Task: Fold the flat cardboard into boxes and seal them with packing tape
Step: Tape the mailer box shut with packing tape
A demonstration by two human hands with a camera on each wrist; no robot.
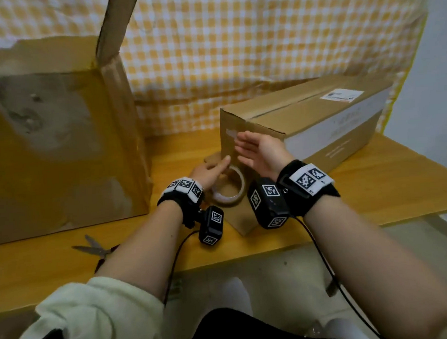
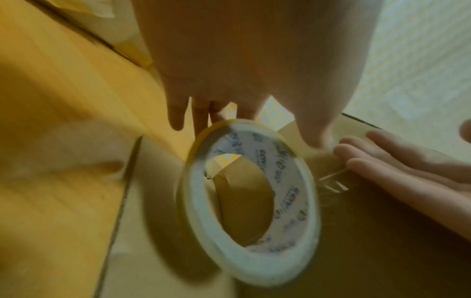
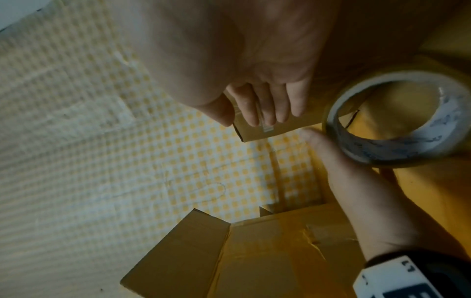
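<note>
2 brown cardboard boxes (image 1: pixel 58 140) (image 1: pixel 305 117), 1 clear tape roll (image 1: pixel 229 194), 1 grey scissors (image 1: pixel 93 246).
Left hand (image 1: pixel 208 174) grips roll; right hand (image 1: pixel 258 151) released, flat on right box.

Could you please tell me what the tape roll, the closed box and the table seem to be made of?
The tape roll: glossy yellowish see-through film, likely plastic, on a white printed core, perhaps card.
The box: matt brown cardboard, by its creased folded edges.
The table: smooth yellowish wood or wood-look laminate; faint grain shows, which is unclear.
</note>
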